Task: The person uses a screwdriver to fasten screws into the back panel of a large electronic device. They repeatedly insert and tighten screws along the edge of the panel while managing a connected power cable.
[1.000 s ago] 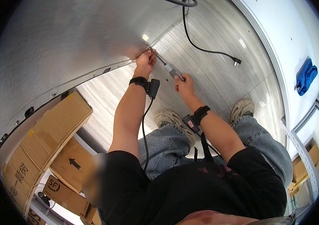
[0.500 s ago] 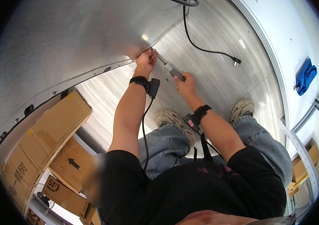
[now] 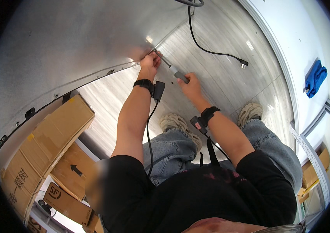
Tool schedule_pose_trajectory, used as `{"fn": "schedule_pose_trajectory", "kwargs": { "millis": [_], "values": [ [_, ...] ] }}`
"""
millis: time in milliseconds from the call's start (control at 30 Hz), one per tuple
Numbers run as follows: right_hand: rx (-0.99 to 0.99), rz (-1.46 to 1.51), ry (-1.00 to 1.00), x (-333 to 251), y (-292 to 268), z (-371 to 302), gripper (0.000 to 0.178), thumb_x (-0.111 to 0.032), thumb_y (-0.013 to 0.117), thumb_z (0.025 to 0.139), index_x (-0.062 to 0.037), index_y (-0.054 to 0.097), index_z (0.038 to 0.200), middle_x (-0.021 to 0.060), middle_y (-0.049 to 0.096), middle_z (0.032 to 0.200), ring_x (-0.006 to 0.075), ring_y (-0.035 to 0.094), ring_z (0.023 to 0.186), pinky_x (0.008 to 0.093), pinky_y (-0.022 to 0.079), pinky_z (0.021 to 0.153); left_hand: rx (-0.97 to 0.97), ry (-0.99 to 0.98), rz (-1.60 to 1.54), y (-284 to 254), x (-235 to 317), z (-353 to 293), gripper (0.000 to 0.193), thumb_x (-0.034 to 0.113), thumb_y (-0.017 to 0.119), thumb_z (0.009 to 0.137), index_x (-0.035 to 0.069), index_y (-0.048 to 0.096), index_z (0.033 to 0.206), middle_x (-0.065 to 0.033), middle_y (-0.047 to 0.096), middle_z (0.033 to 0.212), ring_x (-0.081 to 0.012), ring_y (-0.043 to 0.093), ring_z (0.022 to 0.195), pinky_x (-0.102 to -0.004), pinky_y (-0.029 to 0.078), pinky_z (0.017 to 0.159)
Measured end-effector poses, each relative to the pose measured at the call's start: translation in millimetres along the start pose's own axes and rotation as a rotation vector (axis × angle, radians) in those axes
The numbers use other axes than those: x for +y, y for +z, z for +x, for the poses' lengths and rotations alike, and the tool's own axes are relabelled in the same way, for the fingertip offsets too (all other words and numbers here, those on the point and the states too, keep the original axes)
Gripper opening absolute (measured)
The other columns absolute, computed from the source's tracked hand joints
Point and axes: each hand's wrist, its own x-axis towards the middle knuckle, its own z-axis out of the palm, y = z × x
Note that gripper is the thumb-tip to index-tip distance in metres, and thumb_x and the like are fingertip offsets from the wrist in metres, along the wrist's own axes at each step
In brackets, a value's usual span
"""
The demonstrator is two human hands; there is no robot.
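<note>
My right hand (image 3: 191,87) is wrapped round the grey handle of a screwdriver (image 3: 180,75). Its thin metal shaft points up and left, to the lower edge of a large grey metal panel (image 3: 76,42). At that edge my left hand (image 3: 148,64) is closed, its fingers curled beside the shaft's tip. What those fingers pinch, if anything, is too small and too hidden to make out. The tip's exact contact with the panel is also hidden by the fingers.
Cardboard boxes (image 3: 58,120) are stacked at the left. A black cable with a plug (image 3: 243,63) lies on the wood-look floor (image 3: 227,89). At the right, a blue cloth (image 3: 316,79) lies on a white surface. Strapped wrist devices (image 3: 158,91) trail cables along my arms.
My right hand and wrist have turned slightly on the screwdriver handle, which has shifted a little left. The left hand stays at the panel's edge.
</note>
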Motion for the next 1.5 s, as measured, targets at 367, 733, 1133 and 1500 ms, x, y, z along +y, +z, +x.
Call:
{"fn": "schedule_pose_trajectory", "kwargs": {
  "millis": [367,733,1133,1500],
  "values": [
    [-0.302,0.389,0.619,-25,-19,23,0.030,-0.027,0.060,0.086,-0.0008,0.052,0.098,0.0095,0.058,0.073,0.0177,0.053,0.058,0.0315,0.043,0.055,0.011,-0.002,-0.044,-2,-3,2,0.017,0.017,0.049,0.093,0.012,0.063,0.086,0.0025,0.059,0.075,-0.0100,0.054,0.065,-0.0256,0.049,0.065],
    [-0.185,0.013,0.142,-1,3,10,0.027,-0.024,0.063,0.082,-0.0016,0.055,0.094,0.0118,0.059,0.080,0.0254,0.055,0.073,0.0398,0.045,0.066,-0.052,0.033,-0.003,-1,-3,-1,0.020,0.017,0.045,0.094,0.012,0.062,0.086,0.0002,0.065,0.081,-0.0105,0.057,0.069,-0.0256,0.047,0.066],
    [-0.040,0.062,0.262,-13,10,11,0.032,-0.027,0.067,0.080,0.0011,0.058,0.093,0.0109,0.059,0.075,0.0189,0.055,0.057,0.0315,0.043,0.048,-0.076,0.003,-0.024,-2,-1,-1,0.016,0.015,0.048,0.093,0.013,0.062,0.086,0.0029,0.065,0.081,-0.0079,0.060,0.068,-0.0218,0.045,0.058],
    [-0.001,-0.226,0.079,-9,17,9,0.037,-0.031,0.065,0.079,0.0017,0.057,0.093,0.0157,0.062,0.085,0.0289,0.059,0.082,0.0391,0.046,0.071,-0.099,0.010,-0.024,-7,-3,3,0.019,0.017,0.045,0.093,0.011,0.062,0.088,-0.0011,0.066,0.084,-0.0103,0.059,0.074,-0.0228,0.047,0.066]
  ]
}}
